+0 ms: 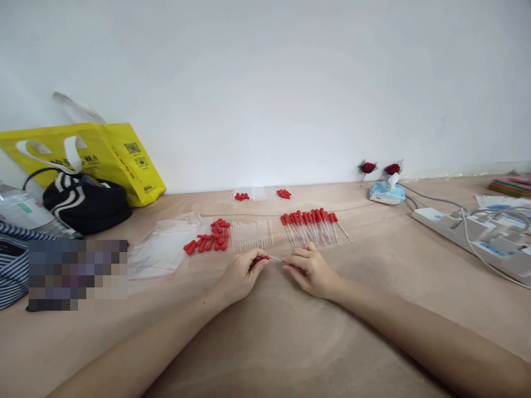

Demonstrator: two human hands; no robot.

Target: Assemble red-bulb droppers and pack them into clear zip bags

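My left hand (245,272) pinches a red rubber bulb (261,258) near the middle of the table. From the bulb a thin clear tube (275,259) runs right to my right hand (310,270), whose fingers are closed on its other end. Beyond my hands lies a row of clear tubes (250,234) without bulbs. Loose red bulbs (216,236) are piled to the left of that row. Over to the right, several clear tubes with red bulbs on them (316,225) lie side by side.
Clear plastic bags (166,243) lie left of the loose bulbs; another bag (260,193) with red bulbs is by the wall. A yellow bag (136,166) and black cloth bag (93,204) stand left. Tissues (386,193) and a power strip (452,228) are right.
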